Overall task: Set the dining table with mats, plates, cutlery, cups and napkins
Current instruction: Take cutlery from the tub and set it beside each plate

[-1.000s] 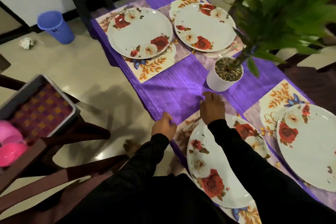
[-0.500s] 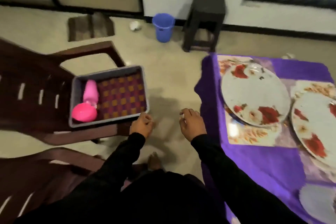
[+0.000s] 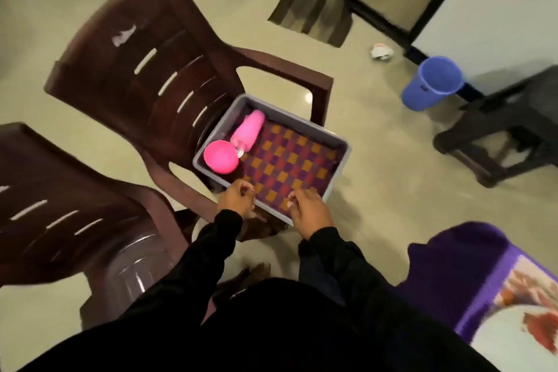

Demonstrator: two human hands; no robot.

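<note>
A grey tray (image 3: 339,157) sat on the seat of a brown chair (image 3: 157,69). Inside it lay a checked cloth (image 3: 290,166) and 2 pink cups (image 3: 232,146): 1 upright at the near-left corner, 1 on its side just behind it, the 2 touching or nearly so. Left hand (image 3: 235,198) hovered at the tray's near edge, fingers loosely curled, holding nothing. Right hand (image 3: 309,210) was over the near rim, fingers bent down toward the cloth; contact could not be told, nothing visibly held. A plate (image 3: 519,338) on a floral mat (image 3: 525,284) showed at lower right on the purple-clothed table (image 3: 471,257), well apart from the tray.
</note>
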